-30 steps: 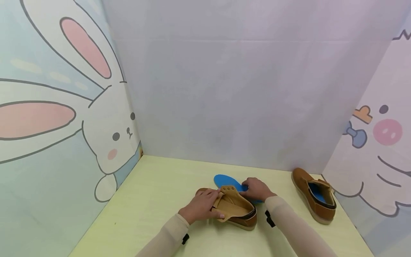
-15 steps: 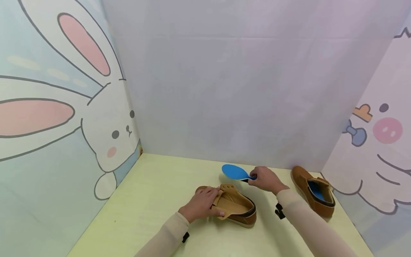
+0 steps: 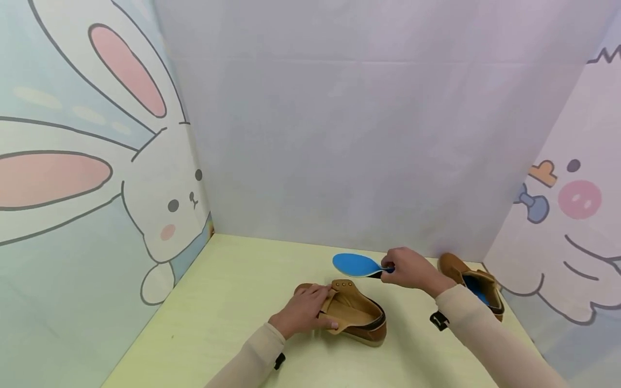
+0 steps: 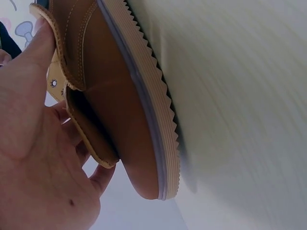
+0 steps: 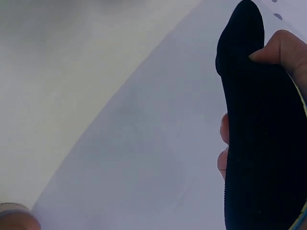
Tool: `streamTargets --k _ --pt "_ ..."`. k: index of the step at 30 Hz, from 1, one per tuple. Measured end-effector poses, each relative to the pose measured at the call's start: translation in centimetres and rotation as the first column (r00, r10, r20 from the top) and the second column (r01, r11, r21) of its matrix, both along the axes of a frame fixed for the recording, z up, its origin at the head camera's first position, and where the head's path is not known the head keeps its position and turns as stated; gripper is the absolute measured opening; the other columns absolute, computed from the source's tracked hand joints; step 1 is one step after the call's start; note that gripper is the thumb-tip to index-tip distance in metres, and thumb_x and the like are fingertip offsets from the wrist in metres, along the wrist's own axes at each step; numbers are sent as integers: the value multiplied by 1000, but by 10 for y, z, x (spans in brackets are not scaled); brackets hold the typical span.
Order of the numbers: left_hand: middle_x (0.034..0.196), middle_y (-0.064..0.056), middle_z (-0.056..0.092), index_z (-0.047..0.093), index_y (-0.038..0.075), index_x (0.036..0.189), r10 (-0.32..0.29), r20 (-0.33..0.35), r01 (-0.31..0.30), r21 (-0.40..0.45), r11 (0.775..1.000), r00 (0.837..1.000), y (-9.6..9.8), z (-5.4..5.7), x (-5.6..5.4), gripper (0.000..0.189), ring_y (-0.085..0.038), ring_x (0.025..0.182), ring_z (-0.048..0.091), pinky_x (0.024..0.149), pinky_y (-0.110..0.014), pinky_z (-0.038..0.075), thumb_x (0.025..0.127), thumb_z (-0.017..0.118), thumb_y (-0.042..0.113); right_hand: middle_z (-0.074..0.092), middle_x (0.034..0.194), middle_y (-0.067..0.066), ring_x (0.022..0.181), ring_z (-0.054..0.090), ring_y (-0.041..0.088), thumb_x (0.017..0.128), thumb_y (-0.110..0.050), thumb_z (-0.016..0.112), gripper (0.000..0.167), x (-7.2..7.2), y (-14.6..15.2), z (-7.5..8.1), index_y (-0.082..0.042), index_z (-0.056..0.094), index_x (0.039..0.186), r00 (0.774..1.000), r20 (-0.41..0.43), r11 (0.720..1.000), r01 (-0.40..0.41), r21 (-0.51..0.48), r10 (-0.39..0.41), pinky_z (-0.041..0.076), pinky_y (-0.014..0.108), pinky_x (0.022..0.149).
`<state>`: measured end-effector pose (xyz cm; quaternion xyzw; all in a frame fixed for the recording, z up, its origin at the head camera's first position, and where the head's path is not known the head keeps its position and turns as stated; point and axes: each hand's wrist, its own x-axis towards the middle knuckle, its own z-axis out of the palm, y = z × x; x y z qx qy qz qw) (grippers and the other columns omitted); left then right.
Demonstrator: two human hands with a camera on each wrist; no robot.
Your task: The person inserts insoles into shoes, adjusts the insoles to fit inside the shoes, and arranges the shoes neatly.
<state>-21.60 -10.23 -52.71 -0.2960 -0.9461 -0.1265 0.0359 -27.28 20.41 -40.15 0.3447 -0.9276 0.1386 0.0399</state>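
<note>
From my end I see the left hand (image 3: 304, 311) grasping a brown leather shoe (image 3: 361, 323) with a tan lining, its thumb on the near side flap and its fingers over the front of the upper. That shoe sits upright on the pale yellow surface (image 3: 233, 291), toe to the left, heel to the right and nearer me, the far eyelet flap (image 3: 343, 284) standing up.

The right hand (image 3: 409, 269) has its fingers pinched on the right end of a thin, foot-shaped insole (image 3: 356, 264), blue on top and black beneath. I have it raised clear of the surface, just beyond the shoe, its broad rounded end pointing left.

At the far right stands a matching brown shoe (image 3: 453, 265) with blue inside, partly hidden by the right cream sleeve (image 3: 490, 328). Along the left wall I see a white cartoon rabbit (image 3: 155, 215).
</note>
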Motion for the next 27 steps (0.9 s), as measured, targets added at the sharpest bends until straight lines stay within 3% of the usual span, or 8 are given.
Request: streamTargets --k 5,12,18,27 --pt "156 -1 43 41 16 154 1 2 -1 -11 1000 1000 0 -1 -2 90 -18 142 39 113 -45 35 90 49 78 41 64 -10 57 37 5 81 -12 70 21 15 2 19 -23 62 65 999 13 998 -40 46 40 32 24 53" --pt "156 0 42 39 17 155 -5 25 5 8 1000 1000 -2 -1 -2 89 -18 142 39 113 -46 35 90 50 76 36 62 -12 55 31 4 78 -10 68 26 32 -1 35 -24 57 59 990 69 986 -131 101 124 28 23 52" --pt "155 -2 44 40 16 155 -10 24 9 21 1000 1000 -1 0 1 87 -19 141 40 112 -47 36 91 51 75 28 56 -16 50 23 2 77 -10 69 32 41 -7 31 -25 51 55 980 140 974 -164 157 142 22 23 49" --pt "156 -4 43 43 15 153 -15 10 15 26 1000 1000 -1 1 0 86 -21 141 41 111 -49 37 91 50 74 15 54 -14 50 14 5 73 -8 69 43 45 -18 23 -25 37 51 990 98 966 -126 226 106 16 26 47"
